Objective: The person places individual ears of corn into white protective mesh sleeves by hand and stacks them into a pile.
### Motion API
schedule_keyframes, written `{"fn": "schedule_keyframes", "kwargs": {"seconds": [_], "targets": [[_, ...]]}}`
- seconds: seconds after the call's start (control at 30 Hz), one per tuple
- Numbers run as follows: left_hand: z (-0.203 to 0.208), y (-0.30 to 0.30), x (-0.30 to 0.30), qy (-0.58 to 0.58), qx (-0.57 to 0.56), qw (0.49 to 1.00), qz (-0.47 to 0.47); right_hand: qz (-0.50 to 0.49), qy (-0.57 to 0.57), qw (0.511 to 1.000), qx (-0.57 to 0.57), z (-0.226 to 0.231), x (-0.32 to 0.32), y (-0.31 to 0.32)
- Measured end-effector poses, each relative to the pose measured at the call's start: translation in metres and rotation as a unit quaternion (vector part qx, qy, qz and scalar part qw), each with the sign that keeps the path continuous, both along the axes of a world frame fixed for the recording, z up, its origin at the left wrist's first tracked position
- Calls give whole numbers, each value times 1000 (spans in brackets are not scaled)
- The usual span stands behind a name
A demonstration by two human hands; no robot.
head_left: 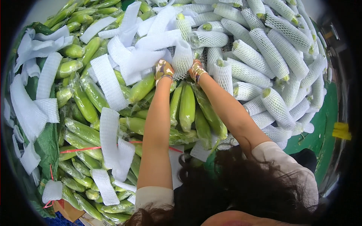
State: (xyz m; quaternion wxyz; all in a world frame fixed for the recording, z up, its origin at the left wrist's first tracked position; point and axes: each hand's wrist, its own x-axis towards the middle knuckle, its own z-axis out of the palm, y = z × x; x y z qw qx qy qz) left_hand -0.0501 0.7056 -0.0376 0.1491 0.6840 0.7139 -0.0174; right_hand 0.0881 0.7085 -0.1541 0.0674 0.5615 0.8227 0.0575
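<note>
At the middle of the heap I hold a white foam net sleeve (182, 59) upright between my two gloved hands. A green vegetable, zucchini-like in shape, shows at the sleeve's upper end. My left hand (164, 70), in a camouflage-patterned glove, is closed on the left side of its lower part. Against the right side, my right hand (196, 71) is closed too, its fingertips partly hidden by the sleeve. Just below the hands lie several bare or film-wrapped green zucchini (187, 107). Loose flat foam sleeves (141, 64) rest on the pile beside my left hand.
Zucchini in foam sleeves (264, 52) are heaped at the right and far side. Film-wrapped zucchini (83, 100) fill the left, with more flat sleeves (28, 107) on a green sack (49, 132). A red string (81, 149) crosses the pile. Yellow tape (341, 130) marks the right edge.
</note>
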Motion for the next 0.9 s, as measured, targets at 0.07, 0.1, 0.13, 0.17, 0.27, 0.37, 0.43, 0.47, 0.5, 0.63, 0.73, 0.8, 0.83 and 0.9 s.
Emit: {"fn": "schedule_keyframes", "kwargs": {"seconds": [0.07, 0.1, 0.13, 0.17, 0.27, 0.37, 0.43, 0.47, 0.5, 0.63, 0.73, 0.8, 0.83, 0.9], "targets": [[12, -10, 20, 22, -3, 1000, 4, -182, 298, 934, -76, -24, 5, 4], [15, -18, 24, 23, 9, 1000, -3, -229, 388, 888, -88, -25, 5, 5], [18, -20, 25, -24, 122, 992, -23, -244, 491, 833, -82, -9, 5, 13], [39, -20, 60, -47, 146, 987, -53, -253, 605, 751, -71, -9, 51, 26], [29, -29, -24, -50, 92, 985, -135, -223, 841, 301, -391, 97, -34, -30], [34, -52, -42, -407, 108, 907, -27, -216, 863, 221, -399, 201, -41, -93], [40, -48, 6, -433, 199, 872, -115, -201, 930, 244, -188, 180, -22, -106], [47, -56, 36, -325, 236, 906, -131, -214, 935, 239, -149, 171, -1, -112], [70, -77, 66, -207, 265, 932, -137, -231, 938, 229, -120, 162, 17, -120], [138, -96, 94, -378, 308, 860, -150, -124, 965, 226, -49, 213, 81, -115], [145, -64, 54, -130, 415, 897, -72, -139, 964, 226, -5, 309, 169, -79], [157, -60, 33, 80, 236, 961, -115, -205, 963, 175, -5, 360, 224, -50], [149, -57, 8, 153, 154, 966, -138, -217, 958, 184, -22, 371, 217, -42], [135, -49, -35, 55, 87, 986, -130, -49, 852, 521, 24, 338, 173, -40]]}}
